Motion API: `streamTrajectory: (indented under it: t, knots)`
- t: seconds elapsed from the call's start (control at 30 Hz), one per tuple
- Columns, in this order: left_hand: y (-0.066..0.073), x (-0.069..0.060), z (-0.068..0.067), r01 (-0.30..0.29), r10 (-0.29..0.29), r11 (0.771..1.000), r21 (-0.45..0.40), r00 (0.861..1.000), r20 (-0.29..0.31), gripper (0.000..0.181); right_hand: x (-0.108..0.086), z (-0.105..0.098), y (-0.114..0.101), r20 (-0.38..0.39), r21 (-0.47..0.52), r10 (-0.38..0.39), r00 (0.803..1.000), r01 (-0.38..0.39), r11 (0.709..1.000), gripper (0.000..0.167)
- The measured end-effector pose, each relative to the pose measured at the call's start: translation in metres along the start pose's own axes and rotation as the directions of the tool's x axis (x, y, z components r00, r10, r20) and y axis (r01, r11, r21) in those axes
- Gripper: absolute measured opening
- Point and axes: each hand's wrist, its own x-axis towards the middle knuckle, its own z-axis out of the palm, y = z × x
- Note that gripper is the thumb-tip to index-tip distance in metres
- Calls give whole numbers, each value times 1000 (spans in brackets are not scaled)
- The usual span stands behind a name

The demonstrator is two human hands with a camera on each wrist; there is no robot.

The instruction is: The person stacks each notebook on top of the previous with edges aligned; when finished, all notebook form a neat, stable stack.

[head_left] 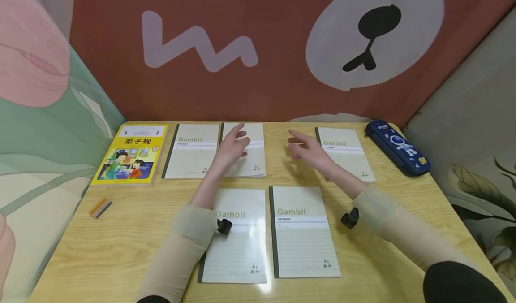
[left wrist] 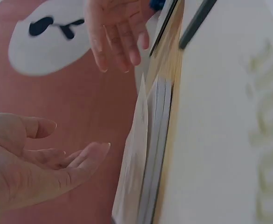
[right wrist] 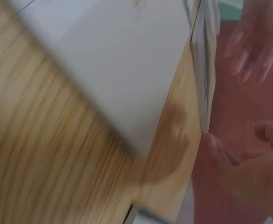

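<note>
My left hand point(head_left: 230, 153) hovers over a Gambit notebook point(head_left: 255, 162) in the back row, fingers relaxed and holding nothing. To its right, my right hand point(head_left: 310, 151) hangs above the table beside another notebook point(head_left: 348, 159), its fingers loosely bent. The two palms face each other across a gap; the left wrist view shows both the left hand point(left wrist: 48, 168) and the right hand point(left wrist: 120, 28) without anything in them. A further notebook point(head_left: 191, 159) lies left of the left hand. Nearer the person lie two more, the left one point(head_left: 242, 253) partly under the left sleeve, the other point(head_left: 304, 249) beside it.
A yellow picture book point(head_left: 129, 159) lies at the back left, with small orange and grey sticks point(head_left: 101, 208) in front of it. At the back right is a dark blue pencil case point(head_left: 399, 148). A red patterned wall point(head_left: 278, 97) rises behind the wooden table point(head_left: 133, 249).
</note>
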Motion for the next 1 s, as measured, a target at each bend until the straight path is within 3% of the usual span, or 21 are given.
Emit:
streamTrajectory:
  t: [0.23,0.47,0.7,0.87,1.0]
  knots:
    - [15,11,52,-34,34,999,0,988,149,55,-13,-50,35,-56,-136,-71,996,63,989,56]
    - [21,18,106,-20,55,992,-127,958,281,55,-32,-94,64,-135,-242,-74,988,40,969,55]
    - [23,28,152,72,-8,972,-223,961,277,53,-49,-121,81,-207,-342,-13,978,-60,938,55]
    - [20,33,174,130,-61,954,-271,967,248,52,-58,-134,83,-245,-326,40,969,-121,938,56]
    - [20,34,187,175,-88,927,-333,962,260,57,-62,-143,85,-240,-277,129,962,-195,941,59]
